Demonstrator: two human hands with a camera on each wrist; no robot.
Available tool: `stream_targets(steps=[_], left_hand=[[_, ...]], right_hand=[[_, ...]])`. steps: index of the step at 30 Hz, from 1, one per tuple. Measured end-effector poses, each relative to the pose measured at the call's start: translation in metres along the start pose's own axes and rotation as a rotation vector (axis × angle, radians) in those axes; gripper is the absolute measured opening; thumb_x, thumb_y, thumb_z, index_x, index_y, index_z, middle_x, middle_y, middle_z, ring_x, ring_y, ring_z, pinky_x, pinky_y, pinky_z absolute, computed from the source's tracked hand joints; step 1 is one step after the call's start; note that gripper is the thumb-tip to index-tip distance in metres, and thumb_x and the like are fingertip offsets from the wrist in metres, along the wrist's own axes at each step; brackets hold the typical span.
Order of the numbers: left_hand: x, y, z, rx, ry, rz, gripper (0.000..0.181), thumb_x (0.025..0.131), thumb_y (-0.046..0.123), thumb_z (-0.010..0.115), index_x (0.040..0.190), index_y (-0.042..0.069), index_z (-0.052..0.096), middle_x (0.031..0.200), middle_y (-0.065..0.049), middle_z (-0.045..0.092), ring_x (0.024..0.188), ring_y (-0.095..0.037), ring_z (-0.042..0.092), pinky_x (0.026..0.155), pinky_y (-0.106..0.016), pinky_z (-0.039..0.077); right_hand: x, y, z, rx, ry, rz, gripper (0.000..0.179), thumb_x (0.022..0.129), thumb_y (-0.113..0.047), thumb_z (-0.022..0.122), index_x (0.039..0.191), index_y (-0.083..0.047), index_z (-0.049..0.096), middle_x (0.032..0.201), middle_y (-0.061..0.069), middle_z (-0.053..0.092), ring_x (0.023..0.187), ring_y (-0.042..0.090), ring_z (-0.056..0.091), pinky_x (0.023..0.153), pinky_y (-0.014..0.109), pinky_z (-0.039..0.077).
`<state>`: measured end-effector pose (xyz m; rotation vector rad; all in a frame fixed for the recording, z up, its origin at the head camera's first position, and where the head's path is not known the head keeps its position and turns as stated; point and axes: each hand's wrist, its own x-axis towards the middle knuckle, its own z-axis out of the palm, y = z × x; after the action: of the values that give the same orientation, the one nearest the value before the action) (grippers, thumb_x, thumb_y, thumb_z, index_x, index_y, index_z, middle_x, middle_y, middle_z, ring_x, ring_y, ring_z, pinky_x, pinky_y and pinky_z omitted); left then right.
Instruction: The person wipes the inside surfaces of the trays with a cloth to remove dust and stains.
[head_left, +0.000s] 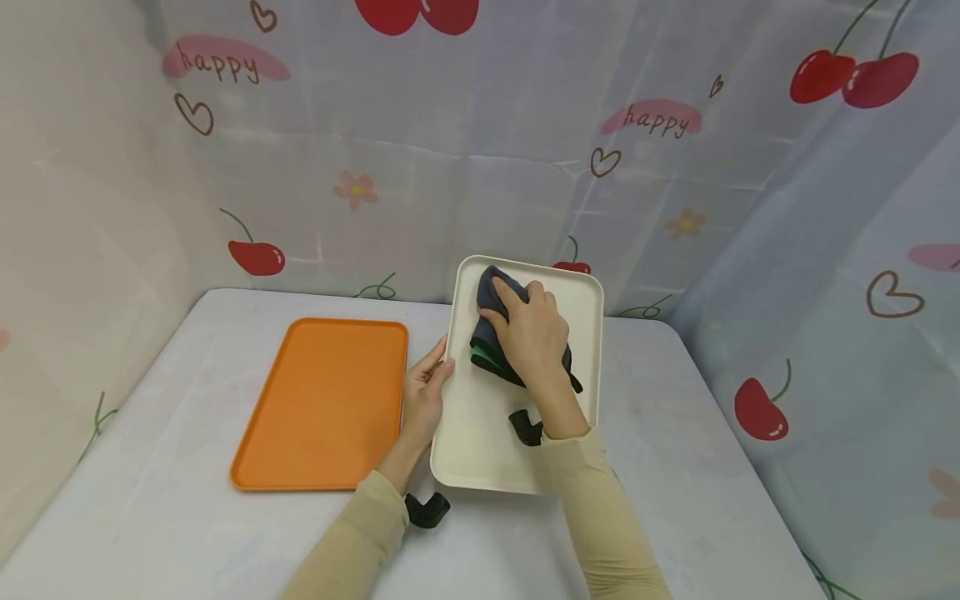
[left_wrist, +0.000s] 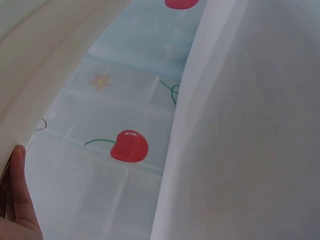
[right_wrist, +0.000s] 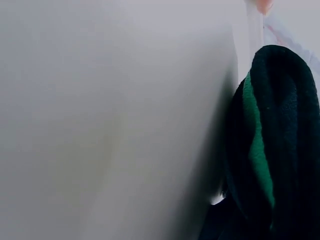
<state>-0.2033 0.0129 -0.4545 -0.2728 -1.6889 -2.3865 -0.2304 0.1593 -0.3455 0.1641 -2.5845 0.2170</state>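
Observation:
A cream tray is tilted up off the table, its inner face toward me. My left hand grips its left edge, with the thumb on the rim; in the left wrist view the fingers show at the lower left against the tray. My right hand holds a folded dark grey cloth with a green layer and black edging against the tray's inner face. Close up in the right wrist view, the cloth shows its folds beside the pale tray surface.
An orange tray lies flat on the white-covered table, left of the cream one. Behind the table hangs a curtain printed with cherries. Black straps stick out at both wrists.

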Motion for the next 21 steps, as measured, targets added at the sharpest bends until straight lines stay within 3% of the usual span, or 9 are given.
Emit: stream_targets(steps=[4, 12, 19, 21], left_hand=[[0.001, 0.001, -0.002, -0.024, 0.015, -0.002, 0.042, 0.098, 0.007, 0.054, 0.140, 0.002, 0.051, 0.095, -0.012, 0.068, 0.087, -0.008, 0.069, 0.078, -0.021, 0.059], [0.006, 0.006, -0.004, -0.033, 0.044, 0.030, 0.042, 0.097, 0.004, 0.054, 0.138, -0.002, 0.051, 0.123, -0.029, 0.061, 0.092, -0.002, 0.068, 0.081, -0.017, 0.057], [0.009, 0.009, -0.007, -0.038, 0.078, 0.037, 0.042, 0.095, 0.003, 0.056, 0.136, -0.004, 0.053, 0.106, -0.025, 0.067, 0.083, -0.003, 0.068, 0.076, -0.017, 0.058], [0.008, 0.011, -0.007, -0.041, 0.073, 0.034, 0.041, 0.095, 0.003, 0.056, 0.135, -0.003, 0.054, 0.111, -0.028, 0.066, 0.084, -0.003, 0.068, 0.076, -0.018, 0.058]], right_hand=[[-0.001, 0.007, -0.002, 0.010, -0.008, 0.034, 0.051, 0.091, -0.048, 0.062, 0.139, -0.030, 0.057, 0.114, 0.017, 0.058, 0.079, 0.030, 0.055, 0.052, 0.044, 0.051], [-0.002, 0.024, -0.007, 0.047, -0.051, 0.139, 0.052, 0.092, -0.047, 0.062, 0.140, -0.028, 0.056, 0.115, 0.020, 0.056, 0.084, 0.034, 0.055, 0.055, 0.047, 0.052], [-0.002, 0.041, -0.012, 0.048, -0.112, 0.256, 0.055, 0.093, -0.048, 0.060, 0.143, -0.027, 0.053, 0.123, 0.023, 0.054, 0.097, 0.038, 0.057, 0.062, 0.054, 0.054], [-0.002, 0.044, -0.015, 0.043, -0.127, 0.276, 0.055, 0.093, -0.048, 0.060, 0.143, -0.026, 0.053, 0.123, 0.024, 0.055, 0.100, 0.040, 0.058, 0.065, 0.056, 0.054]])
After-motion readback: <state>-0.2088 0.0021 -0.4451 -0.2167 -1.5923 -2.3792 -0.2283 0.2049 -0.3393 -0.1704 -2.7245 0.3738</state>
